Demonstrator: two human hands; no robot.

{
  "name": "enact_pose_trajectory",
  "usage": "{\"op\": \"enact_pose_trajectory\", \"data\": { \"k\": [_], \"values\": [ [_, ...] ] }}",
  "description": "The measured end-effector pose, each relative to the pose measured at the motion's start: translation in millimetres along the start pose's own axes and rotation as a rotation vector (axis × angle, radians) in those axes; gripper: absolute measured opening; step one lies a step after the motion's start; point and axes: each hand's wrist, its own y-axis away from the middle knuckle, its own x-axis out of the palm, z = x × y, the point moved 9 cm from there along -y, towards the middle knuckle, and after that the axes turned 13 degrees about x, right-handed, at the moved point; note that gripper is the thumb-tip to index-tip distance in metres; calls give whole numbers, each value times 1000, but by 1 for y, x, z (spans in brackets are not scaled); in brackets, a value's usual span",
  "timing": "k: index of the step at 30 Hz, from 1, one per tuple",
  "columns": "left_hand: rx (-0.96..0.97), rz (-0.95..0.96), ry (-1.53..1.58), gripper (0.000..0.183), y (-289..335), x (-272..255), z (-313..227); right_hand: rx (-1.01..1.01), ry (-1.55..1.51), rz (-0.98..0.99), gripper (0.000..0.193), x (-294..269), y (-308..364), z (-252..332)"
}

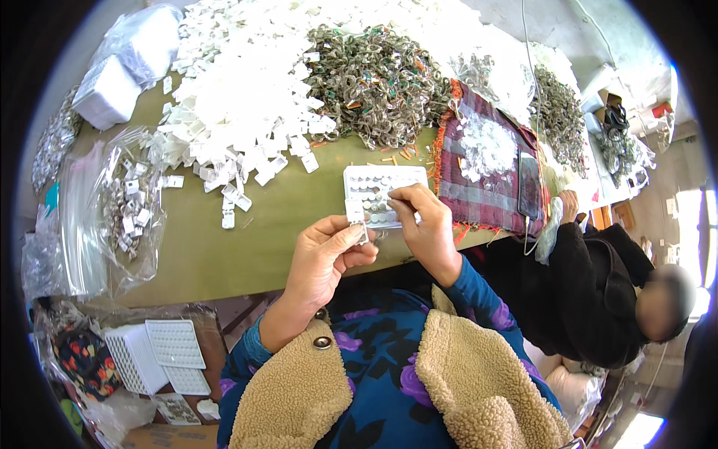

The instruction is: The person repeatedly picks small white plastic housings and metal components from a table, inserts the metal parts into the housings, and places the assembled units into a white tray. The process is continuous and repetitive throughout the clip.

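Observation:
My left hand (318, 258) pinches a small white plastic clip (354, 212) between thumb and fingers, with a shiny metal bit at its lower end. Directly beyond it lies a white tray (422, 173) holding rows of small round silvery pieces. Over the tray's right side, my right hand (430, 224) has thumb and forefinger closed together among the round pieces; whatever is between the fingertips is too small to make out. The left hand's clip overlaps the tray's near left corner.
Beyond the tray spread heaps of white plastic pieces (232, 97) and grey metal loops (374, 82). To the right, a plaid cloth (479, 198) bears clear bits and a phone (529, 187). Plastic bags (82, 217) lie left. A person in black (583, 288) sits at the right.

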Motion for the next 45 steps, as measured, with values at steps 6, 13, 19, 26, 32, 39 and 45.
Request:
{"op": "enact_pose_trajectory", "data": {
  "k": [6, 13, 19, 26, 32, 39, 45],
  "values": [
    [-29, 99, 22, 23, -20, 10, -11, 2, -54, -72, 14, -5, 15, 46],
    [-1, 110, 66, 18, -21, 9, -12, -60, 23, -31, 12, 6, 13, 62],
    [-9, 106, 34, 19, -9, 14, -1, -60, -47, 296, 10, 3, 1, 58],
    [-10, 32, 47, 20, 9, 20, 4, -278, -115, 48, 34, -5, 49, 61],
    [64, 43, -50, 19, 19, 38, -3, -159, -361, 113, 29, -22, 49, 44],
    [-41, 103, -215, 18, 29, 51, 10, 383, -772, 329, 22, -24, 35, -7],
    [-205, 205, -121, 28, 30, 65, 49, 67, -402, 232, 11, -53, 40, -4]
  ]
}}
